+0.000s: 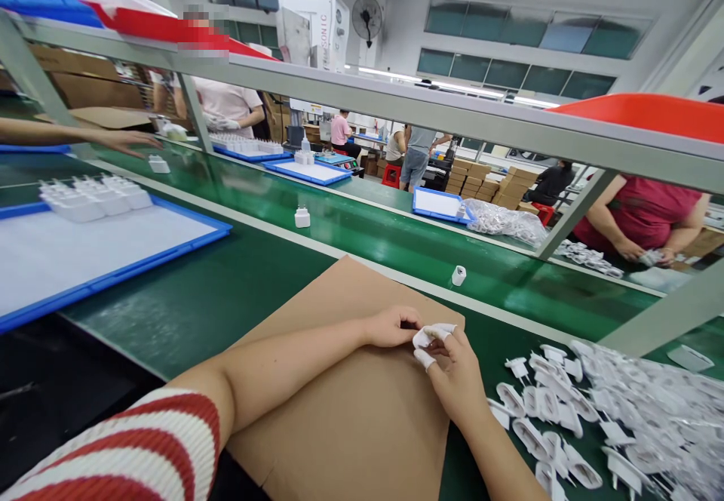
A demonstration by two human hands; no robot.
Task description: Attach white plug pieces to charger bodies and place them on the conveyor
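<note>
My left hand (390,327) and my right hand (452,373) meet on a brown cardboard sheet (339,418) lying on the green bench. The left hand is curled into a loose fist, its fingertips against the right hand's forefinger. White finger cots (433,332) cover the right hand's fingertips, and its thumb and forefinger are bent and slightly apart with nothing visible between them. What the left fingers pinch is hidden. A heap of white plug parts (611,410) lies just right of my right hand.
A white charger (302,217) and a small white piece (458,275) sit on the green conveyor belt beyond the cardboard. A blue-rimmed tray (186,248) with white chargers (93,195) is at left. Other people work across the belt. A slanted metal post (661,312) stands right.
</note>
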